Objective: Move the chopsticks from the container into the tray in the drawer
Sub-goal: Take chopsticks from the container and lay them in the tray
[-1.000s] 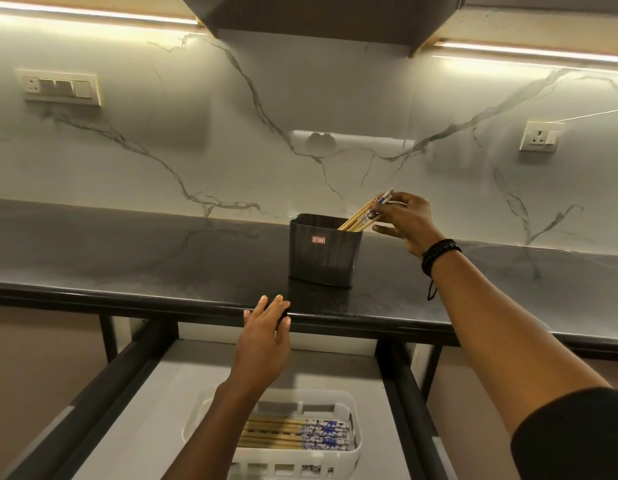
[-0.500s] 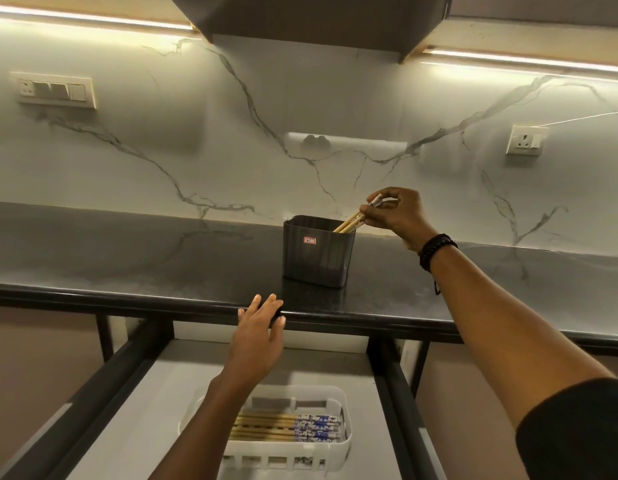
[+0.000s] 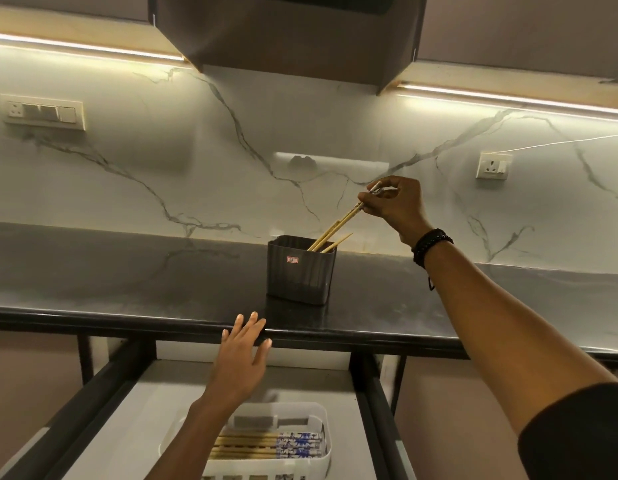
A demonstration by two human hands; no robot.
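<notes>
A dark grey container (image 3: 300,271) stands on the black counter near its front edge. My right hand (image 3: 396,206) is above and to the right of it, shut on the top ends of a pair of wooden chopsticks (image 3: 337,226) whose tips are still inside the container. Another chopstick (image 3: 337,242) leans in the container. Below, a white tray (image 3: 321,459) lies in the open drawer with several chopsticks (image 3: 266,445) with blue-patterned ends laid flat in it. My left hand (image 3: 243,358) hovers open over the drawer, fingers by the counter edge.
The black counter (image 3: 127,271) runs the full width in front of a marble wall. The drawer's dark rails (image 3: 373,410) flank the white drawer floor. A dark cabinet (image 3: 283,32) hangs overhead. Wall sockets (image 3: 493,165) sit left and right.
My right hand has risen up and to the right, drawing the pair of chopsticks partly out of the container. My left hand has stayed near the counter edge.
</notes>
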